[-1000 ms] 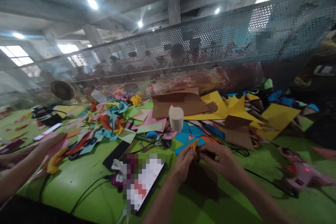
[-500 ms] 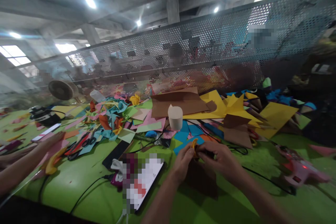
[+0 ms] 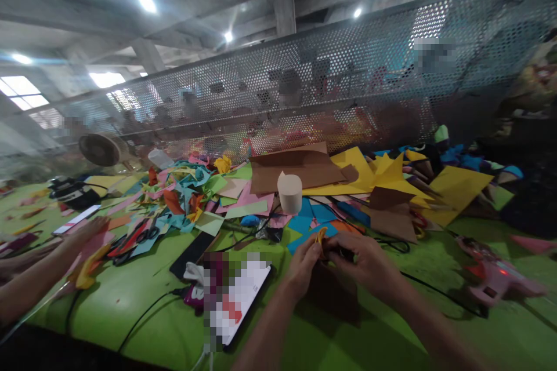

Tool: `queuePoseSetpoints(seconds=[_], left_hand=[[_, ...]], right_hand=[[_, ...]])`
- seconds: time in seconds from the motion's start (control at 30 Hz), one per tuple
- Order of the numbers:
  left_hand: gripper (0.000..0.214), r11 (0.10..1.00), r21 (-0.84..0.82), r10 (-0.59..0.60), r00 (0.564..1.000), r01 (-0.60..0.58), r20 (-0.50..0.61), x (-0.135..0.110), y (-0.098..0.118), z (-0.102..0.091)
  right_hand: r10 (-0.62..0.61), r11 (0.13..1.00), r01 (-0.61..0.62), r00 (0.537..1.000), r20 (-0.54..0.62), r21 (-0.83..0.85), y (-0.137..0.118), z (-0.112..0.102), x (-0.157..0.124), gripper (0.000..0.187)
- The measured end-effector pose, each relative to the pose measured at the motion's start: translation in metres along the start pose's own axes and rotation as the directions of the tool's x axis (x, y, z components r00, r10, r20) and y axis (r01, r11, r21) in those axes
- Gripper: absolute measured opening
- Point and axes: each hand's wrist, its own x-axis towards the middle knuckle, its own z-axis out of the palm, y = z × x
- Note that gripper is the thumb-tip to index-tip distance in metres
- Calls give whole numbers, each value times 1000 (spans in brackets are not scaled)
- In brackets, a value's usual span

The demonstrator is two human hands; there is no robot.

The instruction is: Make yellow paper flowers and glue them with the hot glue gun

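Note:
My left hand (image 3: 303, 264) and my right hand (image 3: 364, 258) meet over the green table (image 3: 143, 290), just in front of me. Both pinch a small orange-yellow paper piece (image 3: 321, 237) between their fingertips. A dark brown paper sheet (image 3: 333, 295) lies flat under my hands. Behind them stands a cream paper roll (image 3: 289, 193) among loose sheets.
Coloured paper scraps (image 3: 195, 191), brown sheets (image 3: 300, 171) and yellow sheets (image 3: 456, 188) cover the table's far half. Scissors (image 3: 139, 236) lie at left near another person's hand (image 3: 85, 232). A phone (image 3: 237, 301) lies at near left, a pink glue gun (image 3: 494, 275) at right. A perforated metal screen (image 3: 348, 81) stands behind.
My hands and the paper piece stay together with only small finger shifts. The view has drifted slightly. The other person's arm at left has barely moved.

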Motion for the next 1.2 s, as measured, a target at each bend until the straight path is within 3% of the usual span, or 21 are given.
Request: queuePoseSetpoints(seconds=[0.17,0.27,0.47,0.6,0.77,1.0,1.2], left_hand=[[63,1000,9,-27,999,27,-38,-1,-4,0],[64,999,-38,-24,998,22,-54,-1,-6,1],[55,999,-39,33,999,-33,-8,-2,-2,0],[60,989,115,93,996,-94,9,-4,1,-1],[54,907,347,246,969,-238,22,-6,1,-3],[45,824,454,344,936,-338,71,-6,3,-3],[43,796,501,329,938,-338,109,-9,6,-2]], right_hand=[[-31,997,31,999,-10,-69,3,1,0,20],[-45,996,38,995,-85,-86,6,3,0,19],[41,997,-52,984,-173,-59,7,3,0,17],[35,999,-30,978,-208,30,4,2,1,12],[48,995,-30,978,-205,91,1,2,1,14],[161,967,-134,981,-109,217,-13,-5,0,15],[256,945,-216,956,-144,247,-12,-4,1,10]])
